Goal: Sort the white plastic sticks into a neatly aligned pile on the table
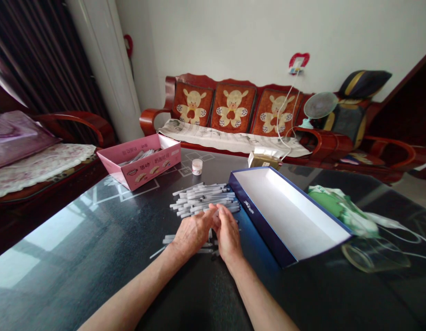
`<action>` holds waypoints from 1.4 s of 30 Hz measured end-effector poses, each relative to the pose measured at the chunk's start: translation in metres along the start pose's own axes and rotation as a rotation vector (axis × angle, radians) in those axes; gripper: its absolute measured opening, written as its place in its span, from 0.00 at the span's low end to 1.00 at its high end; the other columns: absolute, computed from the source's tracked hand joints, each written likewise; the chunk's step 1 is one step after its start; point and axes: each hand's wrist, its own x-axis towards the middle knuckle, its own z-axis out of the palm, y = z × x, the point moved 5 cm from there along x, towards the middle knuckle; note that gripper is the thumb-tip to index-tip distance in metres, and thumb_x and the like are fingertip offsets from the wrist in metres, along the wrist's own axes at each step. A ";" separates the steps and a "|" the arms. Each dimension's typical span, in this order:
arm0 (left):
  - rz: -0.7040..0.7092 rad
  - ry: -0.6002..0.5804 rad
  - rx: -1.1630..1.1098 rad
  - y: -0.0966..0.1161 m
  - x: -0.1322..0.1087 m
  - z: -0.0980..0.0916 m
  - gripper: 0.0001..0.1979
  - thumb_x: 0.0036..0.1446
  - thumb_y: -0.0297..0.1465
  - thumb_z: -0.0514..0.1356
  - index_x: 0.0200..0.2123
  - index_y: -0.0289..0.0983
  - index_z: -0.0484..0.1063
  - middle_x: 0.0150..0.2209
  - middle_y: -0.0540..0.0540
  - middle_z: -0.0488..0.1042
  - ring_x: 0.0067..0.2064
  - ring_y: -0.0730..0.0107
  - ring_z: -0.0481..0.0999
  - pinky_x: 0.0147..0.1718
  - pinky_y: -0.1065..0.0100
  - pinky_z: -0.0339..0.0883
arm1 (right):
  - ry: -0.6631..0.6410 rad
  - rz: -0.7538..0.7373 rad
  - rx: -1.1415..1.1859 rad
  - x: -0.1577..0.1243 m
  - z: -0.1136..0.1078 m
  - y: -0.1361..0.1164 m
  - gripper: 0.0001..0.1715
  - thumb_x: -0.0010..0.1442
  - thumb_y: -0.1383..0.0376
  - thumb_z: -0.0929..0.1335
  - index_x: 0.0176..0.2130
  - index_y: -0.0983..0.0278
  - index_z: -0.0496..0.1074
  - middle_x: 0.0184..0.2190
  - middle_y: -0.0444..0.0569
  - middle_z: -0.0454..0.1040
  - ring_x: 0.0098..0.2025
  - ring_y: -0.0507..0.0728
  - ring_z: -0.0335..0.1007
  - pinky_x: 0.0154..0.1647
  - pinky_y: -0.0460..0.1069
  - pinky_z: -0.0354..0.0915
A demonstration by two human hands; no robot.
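Tubes of white plastic (204, 198), dozens of them, in a loose heap on a black glass tabletop (64, 239), mostly lying side by side, with a few strays below the heap, partly under the palms. Left hand (192, 232) and right hand (228, 235) close together at the heap's near edge, fingers relaxed and slightly curled, fingertips almost meeting, no clenching. Possibly a tube pinched between the fingertips; no telling from this angle, with the fingers covering the spot. Just right of the hands, a long blue box (249, 212) with a white inside, open side up, nothing visible in it. Beyond the heap, a pink cardboard box (151, 166) with a small bundle of slim packets (140, 156) at its bottom. Between the two boxes, a small white-lidded jar (197, 167). Judging by how things lie: only a modest lot in the pink box, the blue box unfilled, the bulk of the tubes out on the glass.
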 end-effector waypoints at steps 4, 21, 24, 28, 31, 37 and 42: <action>-0.124 -0.013 -0.121 -0.027 0.008 -0.011 0.22 0.61 0.28 0.47 0.57 0.40 0.64 0.28 0.46 0.76 0.30 0.68 0.77 0.32 0.70 0.66 | 0.067 0.035 -0.102 0.000 -0.002 0.001 0.20 0.51 0.56 0.69 0.43 0.62 0.69 0.42 0.51 0.76 0.43 0.59 0.73 0.33 0.50 0.71; -0.767 0.470 -1.747 -0.068 0.011 0.006 0.06 0.53 0.26 0.58 0.36 0.34 0.67 0.21 0.54 0.66 0.17 0.82 0.63 0.15 0.80 0.55 | -0.556 0.462 -0.323 -0.045 0.041 0.011 0.19 0.49 0.58 0.71 0.39 0.66 0.70 0.27 0.44 0.74 0.24 0.49 0.70 0.18 0.41 0.59; -0.708 0.539 -1.779 -0.066 0.010 0.004 0.10 0.52 0.32 0.61 0.38 0.35 0.68 0.27 0.51 0.71 0.25 0.78 0.72 0.22 0.77 0.64 | -0.437 0.390 -0.319 -0.030 0.031 0.004 0.18 0.46 0.62 0.72 0.38 0.66 0.71 0.25 0.43 0.73 0.23 0.48 0.68 0.18 0.41 0.56; -0.565 0.379 -1.712 -0.055 0.013 0.007 0.17 0.46 0.39 0.66 0.36 0.36 0.70 0.31 0.50 0.73 0.28 0.77 0.72 0.25 0.76 0.64 | -0.282 0.168 -0.543 -0.007 0.011 -0.011 0.15 0.50 0.60 0.69 0.37 0.66 0.74 0.27 0.46 0.76 0.22 0.50 0.67 0.18 0.43 0.56; -0.471 0.203 -1.509 -0.046 0.014 0.014 0.17 0.46 0.42 0.65 0.35 0.36 0.72 0.28 0.50 0.72 0.27 0.76 0.70 0.23 0.75 0.61 | -0.225 -0.199 -0.779 0.003 0.003 -0.030 0.11 0.53 0.61 0.67 0.35 0.64 0.77 0.28 0.46 0.76 0.28 0.53 0.70 0.27 0.46 0.63; -0.195 0.432 -0.383 -0.039 0.001 -0.009 0.21 0.58 0.42 0.54 0.18 0.36 0.69 0.19 0.48 0.66 0.24 0.72 0.67 0.26 0.70 0.58 | -0.196 -0.603 -1.113 0.003 -0.002 -0.044 0.10 0.58 0.66 0.64 0.36 0.62 0.76 0.32 0.48 0.76 0.34 0.55 0.72 0.37 0.47 0.65; 0.207 0.605 0.001 -0.016 -0.008 -0.023 0.10 0.59 0.30 0.53 0.39 0.37 0.73 0.40 0.42 0.74 0.43 0.62 0.70 0.45 0.61 0.62 | -0.246 -0.667 -1.266 -0.003 0.001 -0.043 0.11 0.61 0.66 0.63 0.39 0.60 0.75 0.34 0.48 0.76 0.37 0.55 0.73 0.40 0.47 0.65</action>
